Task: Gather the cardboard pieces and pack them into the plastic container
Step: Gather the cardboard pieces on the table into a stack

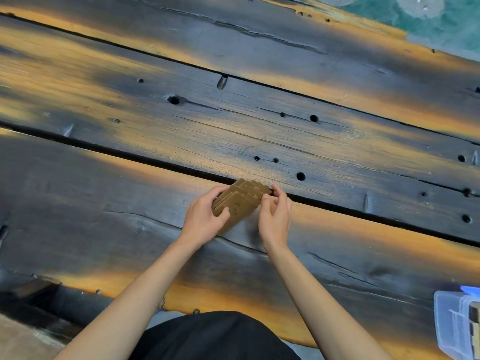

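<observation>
A stack of several brown cardboard pieces (240, 201) stands fanned and tilted on the dark plank table, near its middle. My left hand (204, 219) grips the stack's left side, thumb on the front piece. On the stack's right edge my right hand (276, 216) pinches with its fingertips. The clear plastic container (452, 326) sits at the bottom right edge of the view, partly cut off, with a brown cardboard piece showing inside it.
The table (155, 126) is made of scorched wooden planks with gaps, knot holes and cracks. A blue lid or clip (471, 291) shows by the container. A green patterned floor (441, 19) lies beyond the far right corner. The table's near edge runs just before my dark-clothed lap.
</observation>
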